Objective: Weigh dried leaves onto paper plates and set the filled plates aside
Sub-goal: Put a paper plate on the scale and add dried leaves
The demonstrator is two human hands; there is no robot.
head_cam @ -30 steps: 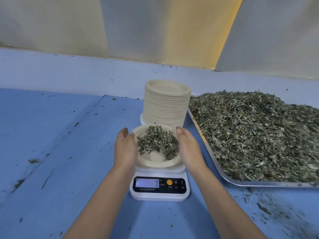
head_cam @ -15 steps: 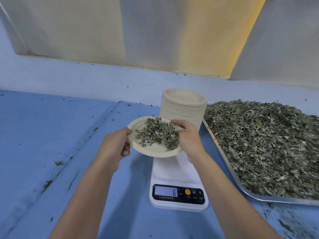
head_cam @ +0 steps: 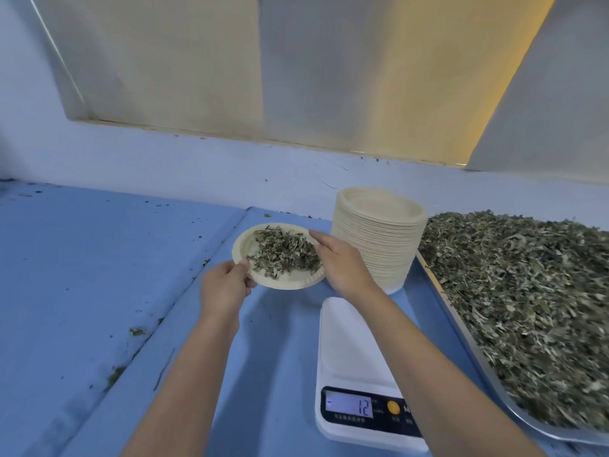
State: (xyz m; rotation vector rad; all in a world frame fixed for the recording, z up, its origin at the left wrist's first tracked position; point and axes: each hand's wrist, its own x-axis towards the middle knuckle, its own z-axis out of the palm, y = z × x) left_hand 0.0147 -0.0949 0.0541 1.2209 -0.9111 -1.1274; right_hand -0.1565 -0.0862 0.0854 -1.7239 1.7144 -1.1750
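Observation:
A cream paper plate (head_cam: 290,281) heaped with dried green leaves (head_cam: 283,252) hangs in the air above the blue table, left of the scale. My left hand (head_cam: 224,286) pinches its near-left rim. My right hand (head_cam: 339,262) holds its right rim, fingers running along the edge. The white digital scale (head_cam: 352,351) stands bare below my right forearm, its display reading -12. A tall stack of paper plates (head_cam: 379,235) rises just behind the scale.
A large metal tray (head_cam: 474,351) piled with dried leaves (head_cam: 527,291) fills the right side. The blue table (head_cam: 99,275) stretches to the left, dotted with leaf crumbs. A pale wall ledge runs along the back.
Both hands lifted the filled plate off the scale and carried it up and to the left. The scale's platform is now bare and its reading went negative.

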